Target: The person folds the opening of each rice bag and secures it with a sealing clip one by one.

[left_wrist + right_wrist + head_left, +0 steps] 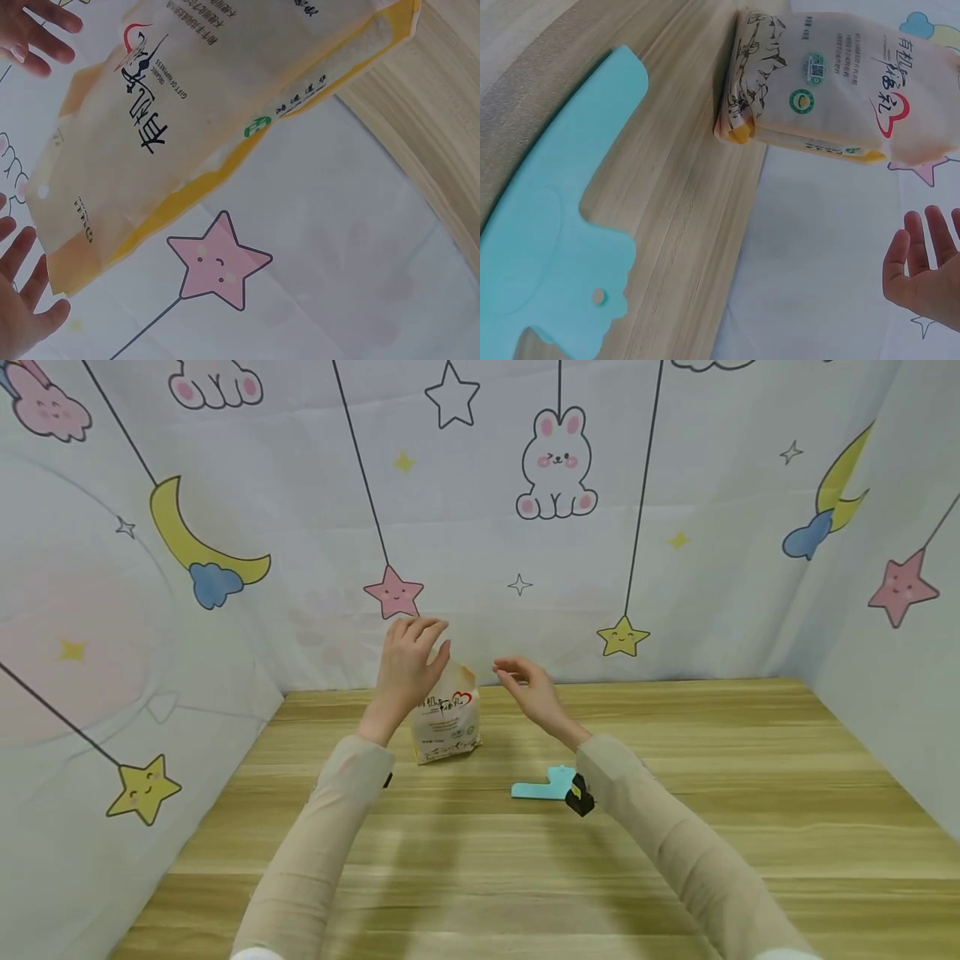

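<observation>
A cream food bag (447,718) with yellow side folds, dark Chinese lettering and a red heart stands upright toward the back of the table. My left hand (408,662) is at the upper left of the bag, its fingers loosely bent and the thumb apart. In the left wrist view, the left hand's (26,311) spread fingers are close to the top corner of the bag (187,112); contact cannot be made out. My right hand (534,692) hovers right of the bag, apart from it. The right wrist view shows this hand (930,277) with loose fingers and nothing held.
A flat turquoise plastic piece (542,789) with a long arm lies on the wooden table (480,877) below the right forearm. Its scalloped edge and small hole show in the right wrist view. A printed white cloth (480,543) hangs behind the table.
</observation>
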The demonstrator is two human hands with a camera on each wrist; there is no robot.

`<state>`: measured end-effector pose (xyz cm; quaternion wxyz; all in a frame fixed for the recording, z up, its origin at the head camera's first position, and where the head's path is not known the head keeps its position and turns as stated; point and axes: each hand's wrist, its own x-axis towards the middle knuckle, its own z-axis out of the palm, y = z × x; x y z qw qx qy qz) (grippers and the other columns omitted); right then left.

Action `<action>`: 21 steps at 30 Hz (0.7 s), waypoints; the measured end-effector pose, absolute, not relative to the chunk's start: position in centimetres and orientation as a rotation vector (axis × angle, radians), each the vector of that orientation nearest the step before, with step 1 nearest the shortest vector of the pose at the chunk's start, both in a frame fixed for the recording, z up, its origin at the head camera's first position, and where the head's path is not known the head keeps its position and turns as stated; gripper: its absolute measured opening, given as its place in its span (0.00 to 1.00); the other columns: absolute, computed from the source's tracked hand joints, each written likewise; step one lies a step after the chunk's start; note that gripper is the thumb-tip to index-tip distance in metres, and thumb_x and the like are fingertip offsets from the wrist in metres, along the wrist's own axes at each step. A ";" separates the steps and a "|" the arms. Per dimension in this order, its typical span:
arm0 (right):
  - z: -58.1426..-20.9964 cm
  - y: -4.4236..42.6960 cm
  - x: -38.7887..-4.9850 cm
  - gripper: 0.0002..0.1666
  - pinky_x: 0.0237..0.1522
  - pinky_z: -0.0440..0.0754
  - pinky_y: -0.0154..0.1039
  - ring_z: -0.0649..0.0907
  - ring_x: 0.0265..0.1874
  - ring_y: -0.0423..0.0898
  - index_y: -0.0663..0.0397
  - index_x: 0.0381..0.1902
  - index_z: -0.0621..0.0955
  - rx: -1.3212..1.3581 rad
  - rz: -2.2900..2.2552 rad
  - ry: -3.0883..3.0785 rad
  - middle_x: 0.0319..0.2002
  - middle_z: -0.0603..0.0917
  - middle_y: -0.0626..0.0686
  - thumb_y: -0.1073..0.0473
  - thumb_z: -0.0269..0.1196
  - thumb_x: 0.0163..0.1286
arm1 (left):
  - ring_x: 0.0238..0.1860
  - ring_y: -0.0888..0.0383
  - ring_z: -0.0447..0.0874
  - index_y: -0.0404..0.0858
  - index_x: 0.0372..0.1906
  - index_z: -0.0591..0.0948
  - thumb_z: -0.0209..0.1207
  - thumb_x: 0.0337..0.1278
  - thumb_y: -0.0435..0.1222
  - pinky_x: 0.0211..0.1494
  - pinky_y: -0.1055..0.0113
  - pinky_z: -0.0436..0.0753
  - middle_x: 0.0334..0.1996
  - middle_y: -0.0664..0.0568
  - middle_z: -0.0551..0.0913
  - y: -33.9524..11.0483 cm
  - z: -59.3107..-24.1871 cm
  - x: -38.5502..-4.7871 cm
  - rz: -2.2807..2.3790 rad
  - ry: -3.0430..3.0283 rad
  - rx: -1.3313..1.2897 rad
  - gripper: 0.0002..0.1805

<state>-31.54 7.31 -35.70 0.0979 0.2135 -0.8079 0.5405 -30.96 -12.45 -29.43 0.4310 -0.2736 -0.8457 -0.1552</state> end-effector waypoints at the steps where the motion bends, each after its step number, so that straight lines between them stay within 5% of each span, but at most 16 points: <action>1: -35.7 7.2 -31.6 0.18 0.53 0.72 0.48 0.76 0.49 0.53 0.57 0.53 0.73 0.634 1.602 -2.386 0.52 0.77 0.58 0.57 0.50 0.68 | 0.45 0.45 0.74 0.33 0.43 0.79 0.55 0.53 0.33 0.56 0.54 0.67 0.40 0.43 0.81 -12.4 -29.4 -31.0 -0.383 -2.117 -0.677 0.13; 21: -35.1 4.4 -32.7 0.19 0.55 0.72 0.46 0.76 0.52 0.52 0.61 0.51 0.75 0.603 1.811 -2.349 0.51 0.78 0.59 0.57 0.50 0.68 | 0.47 0.46 0.74 0.37 0.42 0.80 0.54 0.56 0.39 0.60 0.47 0.64 0.38 0.45 0.82 -11.8 -30.2 -31.1 -0.209 -2.316 -0.563 0.13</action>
